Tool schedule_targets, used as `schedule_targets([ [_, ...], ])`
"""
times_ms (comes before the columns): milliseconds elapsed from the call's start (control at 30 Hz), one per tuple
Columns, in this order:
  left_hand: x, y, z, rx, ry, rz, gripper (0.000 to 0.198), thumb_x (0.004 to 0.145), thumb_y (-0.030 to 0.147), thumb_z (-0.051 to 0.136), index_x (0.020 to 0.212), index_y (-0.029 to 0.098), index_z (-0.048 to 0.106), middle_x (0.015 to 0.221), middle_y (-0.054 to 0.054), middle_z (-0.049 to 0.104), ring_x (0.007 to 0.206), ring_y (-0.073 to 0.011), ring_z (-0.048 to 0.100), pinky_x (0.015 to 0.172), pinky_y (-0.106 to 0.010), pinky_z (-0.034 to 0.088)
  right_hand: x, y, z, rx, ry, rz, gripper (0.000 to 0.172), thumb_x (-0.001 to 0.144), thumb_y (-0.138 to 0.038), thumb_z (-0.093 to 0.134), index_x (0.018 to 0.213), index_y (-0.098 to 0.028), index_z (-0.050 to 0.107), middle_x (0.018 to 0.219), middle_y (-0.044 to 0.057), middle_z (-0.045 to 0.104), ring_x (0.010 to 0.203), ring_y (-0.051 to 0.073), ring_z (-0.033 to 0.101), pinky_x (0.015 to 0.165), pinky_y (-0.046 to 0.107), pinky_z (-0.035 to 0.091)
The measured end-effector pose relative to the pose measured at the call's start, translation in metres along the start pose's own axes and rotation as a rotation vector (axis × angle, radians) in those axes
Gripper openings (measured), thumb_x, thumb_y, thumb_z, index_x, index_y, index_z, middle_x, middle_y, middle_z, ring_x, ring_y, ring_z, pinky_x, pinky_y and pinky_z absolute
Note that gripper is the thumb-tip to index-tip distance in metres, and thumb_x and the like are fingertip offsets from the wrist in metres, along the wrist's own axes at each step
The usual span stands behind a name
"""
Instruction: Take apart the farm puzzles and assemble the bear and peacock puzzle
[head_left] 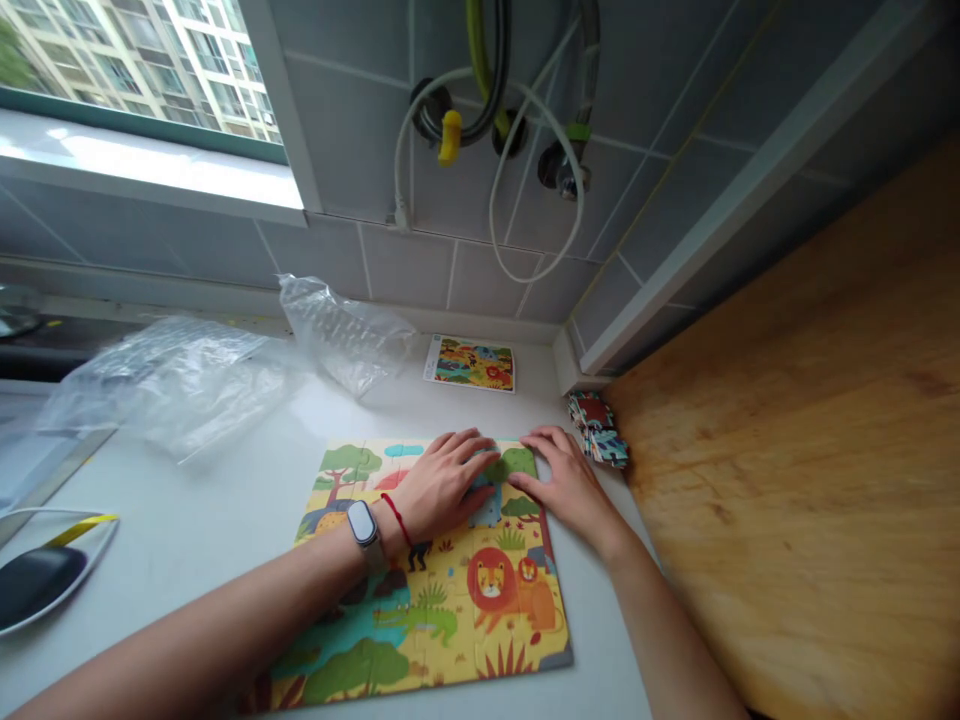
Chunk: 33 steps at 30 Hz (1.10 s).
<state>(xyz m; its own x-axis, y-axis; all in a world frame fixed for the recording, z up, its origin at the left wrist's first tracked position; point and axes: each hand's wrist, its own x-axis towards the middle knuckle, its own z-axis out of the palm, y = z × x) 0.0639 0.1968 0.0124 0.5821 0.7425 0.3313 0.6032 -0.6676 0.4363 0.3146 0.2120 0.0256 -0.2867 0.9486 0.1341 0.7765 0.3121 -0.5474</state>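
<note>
A jigsaw puzzle (420,640) with a lion, a crocodile and trees lies flat on the white counter, its pieces joined. My left hand (446,480) rests palm down on its upper part, fingers stretched toward the far edge. A smart band and a red cord circle that wrist. At the puzzle's upper right corner, my right hand (566,485) touches the edge with fingers apart, the thumb over the picture. Part of the upper middle is hidden under my left hand and forearm.
A small picture card (471,362) lies behind the puzzle. Stacked puzzle pieces (598,430) sit by the wooden panel (795,450) at right. Clear plastic bags (202,385) spread at left, near a black object in a white-rimmed holder (45,580). Hoses and a white cable (491,200) hang on the tiled wall.
</note>
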Motion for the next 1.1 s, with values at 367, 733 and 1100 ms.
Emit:
schedule_targets([
  [367, -0.003, -0.005, 0.001, -0.058, -0.027, -0.029, 0.051, 0.102, 0.034, 0.061, 0.149, 0.024, 0.047, 0.148, -0.013, 0.061, 0.145, -0.0344, 0.048, 0.117, -0.058, 0.045, 0.001, -0.013, -0.002, 0.242, 0.050, 0.088, 0.023, 0.084, -0.032, 0.074, 0.105, -0.025, 0.066, 0.102, 0.004, 0.072, 0.089, 0.022, 0.067, 0.084, 0.034, 0.054],
  [733, 0.001, -0.005, -0.011, -0.122, -0.104, -0.011, 0.068, 0.094, 0.048, 0.071, 0.152, 0.023, 0.043, 0.151, -0.014, 0.058, 0.148, -0.0354, 0.045, 0.119, -0.057, 0.041, -0.005, -0.008, -0.012, 0.466, -0.163, 0.182, 0.025, 0.083, -0.046, 0.077, 0.087, -0.022, 0.068, 0.079, 0.001, 0.068, 0.073, 0.019, 0.063, 0.067, 0.030, 0.051],
  [1100, 0.002, -0.006, -0.010, -0.103, -0.121, 0.020, 0.074, 0.091, 0.061, 0.072, 0.150, 0.024, 0.046, 0.151, -0.015, 0.058, 0.147, -0.0376, 0.046, 0.117, -0.060, 0.042, -0.020, -0.037, -0.035, 0.014, -0.395, 0.170, 0.049, 0.076, -0.026, 0.088, 0.121, -0.021, 0.068, 0.120, 0.009, 0.062, 0.117, 0.029, 0.063, 0.102, 0.039, 0.050],
])
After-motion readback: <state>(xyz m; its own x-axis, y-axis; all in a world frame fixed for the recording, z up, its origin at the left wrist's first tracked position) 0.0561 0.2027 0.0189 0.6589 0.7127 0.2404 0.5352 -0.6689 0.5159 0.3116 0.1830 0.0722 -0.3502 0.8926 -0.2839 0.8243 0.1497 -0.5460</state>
